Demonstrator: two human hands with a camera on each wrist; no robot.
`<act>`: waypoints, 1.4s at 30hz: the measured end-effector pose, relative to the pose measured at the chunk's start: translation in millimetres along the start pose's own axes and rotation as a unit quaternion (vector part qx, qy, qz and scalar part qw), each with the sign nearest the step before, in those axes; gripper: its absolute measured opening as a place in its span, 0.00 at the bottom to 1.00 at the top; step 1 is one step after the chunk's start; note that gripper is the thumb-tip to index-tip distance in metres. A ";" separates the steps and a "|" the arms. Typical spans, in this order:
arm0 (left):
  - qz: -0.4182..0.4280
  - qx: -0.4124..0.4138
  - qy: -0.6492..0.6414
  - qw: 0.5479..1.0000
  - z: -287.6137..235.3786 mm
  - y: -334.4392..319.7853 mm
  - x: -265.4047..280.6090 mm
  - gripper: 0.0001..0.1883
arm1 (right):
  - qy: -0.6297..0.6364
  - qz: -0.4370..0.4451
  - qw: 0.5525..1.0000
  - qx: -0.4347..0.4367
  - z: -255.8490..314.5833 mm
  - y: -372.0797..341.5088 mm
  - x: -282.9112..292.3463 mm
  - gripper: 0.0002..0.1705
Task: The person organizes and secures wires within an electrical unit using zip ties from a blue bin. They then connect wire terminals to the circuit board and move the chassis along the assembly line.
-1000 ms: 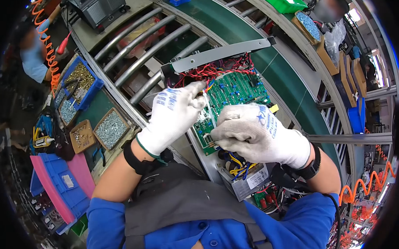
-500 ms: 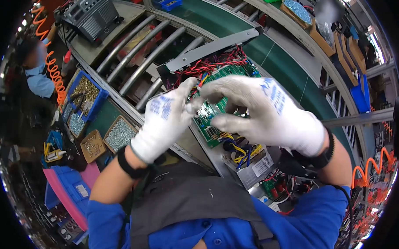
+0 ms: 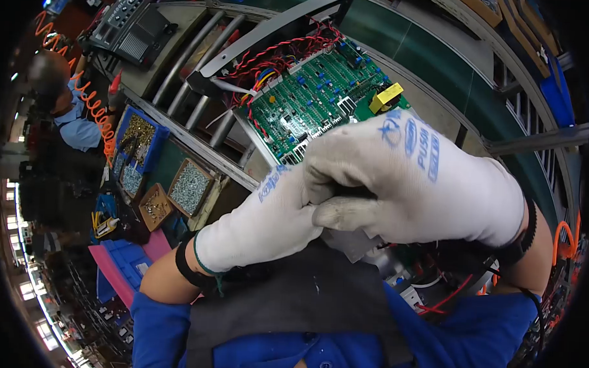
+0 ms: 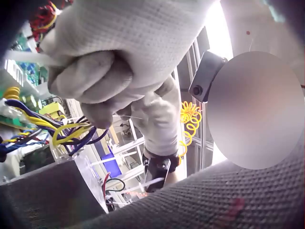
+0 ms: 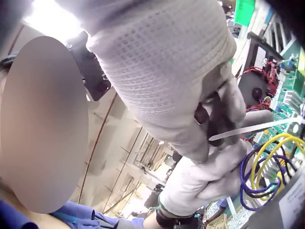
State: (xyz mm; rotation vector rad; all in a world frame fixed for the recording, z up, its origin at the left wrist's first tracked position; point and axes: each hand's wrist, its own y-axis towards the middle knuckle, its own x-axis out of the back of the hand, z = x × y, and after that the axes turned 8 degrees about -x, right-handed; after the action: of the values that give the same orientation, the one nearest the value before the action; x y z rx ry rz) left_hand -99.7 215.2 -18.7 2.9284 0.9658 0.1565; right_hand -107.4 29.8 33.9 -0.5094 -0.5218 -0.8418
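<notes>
Both white-gloved hands meet close in front of the apron, over the near end of an open electronic unit. My left hand [image 3: 267, 209] has curled fingers, and a white strip [image 4: 28, 58] sticks out beside them. Folded over its fingertips, my right hand [image 3: 405, 181] brings thumb and fingers together. In the right wrist view a white cable tie [image 5: 257, 129] runs from between the hands toward the board. Beyond them lies the green circuit board [image 3: 310, 100], with red wires [image 3: 273, 53] along its far side. Another white tie [image 3: 233, 86] sits at the wires' left end.
A grey metal panel [image 3: 273, 37] stands tilted behind the board. Steel rollers [image 3: 198, 64] lie to the left. Screws fill a blue bin [image 3: 154, 146] and small cardboard trays [image 3: 190, 187]. Yellow and blue wires [image 5: 267, 167] loop near the hands. Another person [image 3: 76, 124] is at far left.
Both hands have drawn back from the wires toward the apron and come together; the right fingers, spread half a second ago, are now curled. More of the board shows. The head view has shifted.
</notes>
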 end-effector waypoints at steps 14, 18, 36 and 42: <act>-0.049 0.032 0.236 0.970 21.2 -37.3 68.0 0.10 | 0.146 -0.145 0.978 -0.015 -1.0 16.7 20.7 0.12; -0.392 -0.110 0.019 0.913 11.8 -32.0 86.8 0.16 | 0.216 -0.187 0.947 -0.149 2.0 23.6 29.9 0.10; -0.074 -0.174 0.307 0.933 32.8 2.1 48.3 0.17 | -0.245 -0.271 0.926 0.096 -104.8 113.2 34.2 0.16; -0.129 -0.152 0.443 0.874 43.1 -3.4 56.9 0.18 | -0.327 -0.155 0.923 -0.129 -94.1 107.6 45.4 0.15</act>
State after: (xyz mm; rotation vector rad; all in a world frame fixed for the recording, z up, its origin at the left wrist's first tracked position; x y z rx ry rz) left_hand -51.4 250.9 -57.3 2.3419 1.2286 1.5604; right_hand 25.2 7.9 -32.7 -0.9819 -1.1361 -1.0465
